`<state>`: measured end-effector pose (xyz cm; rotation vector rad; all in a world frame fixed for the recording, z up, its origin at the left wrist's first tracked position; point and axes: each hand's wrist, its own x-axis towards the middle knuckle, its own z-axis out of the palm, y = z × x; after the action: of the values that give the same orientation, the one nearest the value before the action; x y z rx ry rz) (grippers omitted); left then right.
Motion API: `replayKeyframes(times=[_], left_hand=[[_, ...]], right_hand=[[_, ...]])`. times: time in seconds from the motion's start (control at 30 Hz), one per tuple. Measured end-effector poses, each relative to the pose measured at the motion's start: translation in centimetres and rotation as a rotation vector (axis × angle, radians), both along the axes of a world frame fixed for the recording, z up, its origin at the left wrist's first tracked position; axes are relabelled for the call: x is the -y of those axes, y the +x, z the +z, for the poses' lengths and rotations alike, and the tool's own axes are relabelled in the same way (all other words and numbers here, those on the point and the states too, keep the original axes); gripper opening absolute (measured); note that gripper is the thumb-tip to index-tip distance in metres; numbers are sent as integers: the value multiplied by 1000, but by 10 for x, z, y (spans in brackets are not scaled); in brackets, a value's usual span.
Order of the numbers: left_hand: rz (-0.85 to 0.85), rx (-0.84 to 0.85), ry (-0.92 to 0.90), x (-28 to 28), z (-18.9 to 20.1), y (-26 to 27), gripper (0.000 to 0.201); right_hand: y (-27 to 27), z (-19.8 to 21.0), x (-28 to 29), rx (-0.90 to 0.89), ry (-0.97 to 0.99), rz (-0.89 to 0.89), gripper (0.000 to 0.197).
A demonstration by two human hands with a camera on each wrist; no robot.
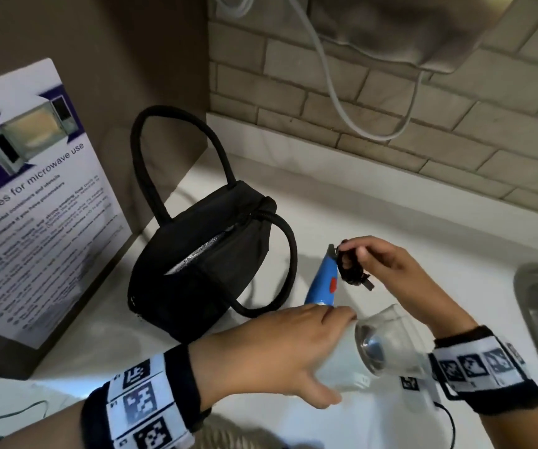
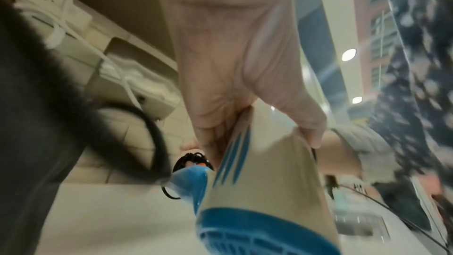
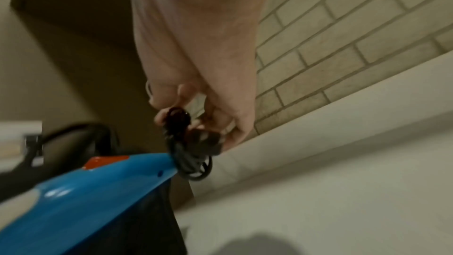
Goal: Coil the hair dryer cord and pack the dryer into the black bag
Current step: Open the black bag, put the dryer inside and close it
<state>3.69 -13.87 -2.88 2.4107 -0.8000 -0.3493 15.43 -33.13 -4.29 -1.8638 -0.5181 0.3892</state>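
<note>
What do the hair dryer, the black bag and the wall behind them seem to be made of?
Hair dryer: glossy blue and cream plastic, judging by the highlights on its shell. Black bag: matte woven fabric, probably nylon or canvas, with a silvery, foil-like lining showing in its opening. Wall: beige brick-pattern tile with darker grout lines; ceramic or stone cannot be told.

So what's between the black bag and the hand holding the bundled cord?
In the head view, the dryer's blue handle and the bag's drooping strap.

Right hand point(image 1: 387, 264) pinches coiled cord point(image 1: 351, 270) (black) beside open black bag point(image 1: 209, 270)
</note>
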Motion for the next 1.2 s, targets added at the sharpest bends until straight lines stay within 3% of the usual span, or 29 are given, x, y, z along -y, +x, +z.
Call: replayKeyframes(times=[0.13, 0.23, 0.33, 0.37, 0.43, 0.47, 0.53, 0.6, 0.63, 0.7, 0.8, 0.87, 0.93, 1.1, 1.2], left_hand=[[25, -106, -253, -12, 36, 3, 73], [49, -175, -434, -26, 56, 5, 78], [36, -176, -539, -37, 66, 7, 87], [27, -155, -541, -40, 67, 8, 90], [3, -94, -499, -46, 67, 8, 92], [-6, -67, -471, -49, 66, 8, 93], [-17, -42, -429, -54, 65, 5, 95], [-18, -40, -405, -59, 65, 1, 93], [-14, -46, -392, -62, 65, 0, 92], [-10, -56, -376, -69, 65, -1, 90], [-5, -86, -405, -82, 68, -1, 86], [8, -87, -448, -91, 74, -1, 82], [24, -20, -473, -100, 80, 0, 82], [248, -31, -621, -130, 77, 6, 74], [523, 173, -508, -151, 51, 10, 63]], right_hand=[[11, 21, 14, -5, -140, 27, 50], [34, 20, 30, -42, -278, 43, 45], [19, 48, -1, 146, -334, 45, 32], [15, 57, -18, 120, -302, 43, 19], [15, 65, -48, 118, -217, -69, 23], [10, 69, -61, 112, -296, -90, 20], [-8, 78, -79, 214, -536, -56, 53], [-23, 76, -90, 310, -642, -88, 66], [-31, 75, -96, 358, -660, -106, 64], [-41, 77, -102, 702, -761, -107, 54], [-43, 75, -99, 1129, -918, 119, 25], [-38, 73, -97, 1227, -927, 163, 14], [-35, 80, -105, 1297, -912, 81, 13], [-24, 92, -122, 1256, -1095, -154, 14], [-17, 95, -133, 1178, -1058, -249, 27]])
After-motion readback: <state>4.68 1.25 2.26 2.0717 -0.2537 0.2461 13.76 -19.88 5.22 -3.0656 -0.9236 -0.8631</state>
